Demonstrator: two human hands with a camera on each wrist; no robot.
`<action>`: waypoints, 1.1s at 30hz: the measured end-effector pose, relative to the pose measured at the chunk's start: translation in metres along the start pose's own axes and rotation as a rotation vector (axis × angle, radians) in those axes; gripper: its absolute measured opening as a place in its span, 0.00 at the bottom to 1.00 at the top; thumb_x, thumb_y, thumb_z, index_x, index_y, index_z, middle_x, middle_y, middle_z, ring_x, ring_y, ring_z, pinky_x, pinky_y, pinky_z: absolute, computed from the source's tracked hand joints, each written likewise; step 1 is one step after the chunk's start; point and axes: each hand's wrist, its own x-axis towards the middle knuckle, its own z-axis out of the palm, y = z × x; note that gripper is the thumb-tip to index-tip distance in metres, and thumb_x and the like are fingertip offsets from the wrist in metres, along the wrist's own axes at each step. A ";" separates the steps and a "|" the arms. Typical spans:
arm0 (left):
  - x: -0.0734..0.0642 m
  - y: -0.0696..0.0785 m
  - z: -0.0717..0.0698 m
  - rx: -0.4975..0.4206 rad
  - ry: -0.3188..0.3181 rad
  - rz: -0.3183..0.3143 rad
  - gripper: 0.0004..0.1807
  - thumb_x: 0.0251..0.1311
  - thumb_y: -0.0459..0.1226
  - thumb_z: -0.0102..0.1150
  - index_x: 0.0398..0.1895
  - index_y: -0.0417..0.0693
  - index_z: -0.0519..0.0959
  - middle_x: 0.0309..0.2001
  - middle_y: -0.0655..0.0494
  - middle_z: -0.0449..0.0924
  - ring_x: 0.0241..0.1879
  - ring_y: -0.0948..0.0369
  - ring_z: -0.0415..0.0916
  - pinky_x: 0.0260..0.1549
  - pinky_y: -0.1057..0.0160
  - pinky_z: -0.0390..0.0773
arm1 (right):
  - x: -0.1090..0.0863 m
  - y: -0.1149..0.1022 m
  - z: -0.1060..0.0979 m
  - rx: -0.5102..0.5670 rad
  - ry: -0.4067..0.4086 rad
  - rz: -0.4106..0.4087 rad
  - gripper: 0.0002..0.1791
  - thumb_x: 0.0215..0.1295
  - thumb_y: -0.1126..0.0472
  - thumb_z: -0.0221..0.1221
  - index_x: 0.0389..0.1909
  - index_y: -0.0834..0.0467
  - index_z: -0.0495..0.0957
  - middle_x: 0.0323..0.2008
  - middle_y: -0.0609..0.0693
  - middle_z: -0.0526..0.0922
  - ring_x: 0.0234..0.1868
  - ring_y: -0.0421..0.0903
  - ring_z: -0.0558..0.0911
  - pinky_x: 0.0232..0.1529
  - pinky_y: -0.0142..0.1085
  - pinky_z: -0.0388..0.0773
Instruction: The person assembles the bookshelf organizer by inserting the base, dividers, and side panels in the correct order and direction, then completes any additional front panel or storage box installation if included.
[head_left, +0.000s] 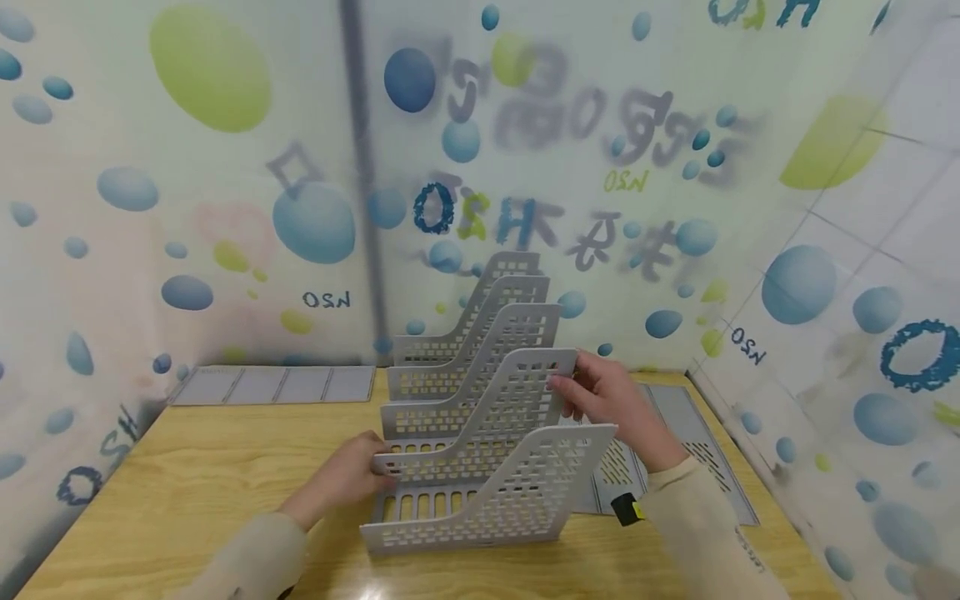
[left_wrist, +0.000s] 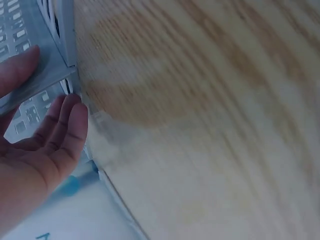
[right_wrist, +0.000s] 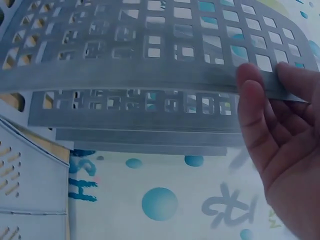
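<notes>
I see the grey rack (head_left: 517,508) at the frame's lower centre, standing on the wooden table (head_left: 202,483) between both hands. To its right, the right hand (head_left: 611,400) pinches the second-nearest divider's (head_left: 487,425) upper corner; at lower left, the left hand (head_left: 351,472) seems to grip that divider's low end, fingers partly hidden.

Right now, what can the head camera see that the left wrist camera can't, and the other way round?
Only the head view shows the right hand and a flat gray panel at the back left.

Only the left wrist view shows the palm of the left hand.

Both show that hand, the gray rack and the wooden table.
</notes>
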 end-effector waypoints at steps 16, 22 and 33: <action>-0.015 0.014 -0.039 -0.515 0.264 0.045 0.11 0.68 0.27 0.62 0.50 0.29 0.81 0.58 0.39 0.70 0.46 0.62 0.81 0.39 0.68 0.81 | -0.013 -0.006 -0.013 -0.055 0.408 0.061 0.10 0.71 0.72 0.59 0.50 0.66 0.81 0.40 0.57 0.86 0.37 0.34 0.80 0.36 0.28 0.77; -0.029 0.044 -0.068 -0.277 0.425 0.157 0.02 0.64 0.26 0.66 0.35 0.39 0.82 0.55 0.46 0.73 0.45 0.71 0.74 0.38 0.69 0.76 | -0.043 0.004 -0.015 0.168 0.377 0.153 0.10 0.74 0.66 0.59 0.50 0.69 0.79 0.35 0.44 0.87 0.33 0.39 0.86 0.31 0.33 0.84; -0.057 0.096 -0.109 0.001 0.451 0.077 0.09 0.61 0.27 0.70 0.28 0.47 0.82 0.52 0.45 0.77 0.39 0.56 0.75 0.29 0.64 0.70 | -0.084 0.073 0.032 0.599 0.086 0.383 0.10 0.77 0.63 0.58 0.45 0.67 0.80 0.31 0.48 0.89 0.33 0.43 0.89 0.36 0.37 0.87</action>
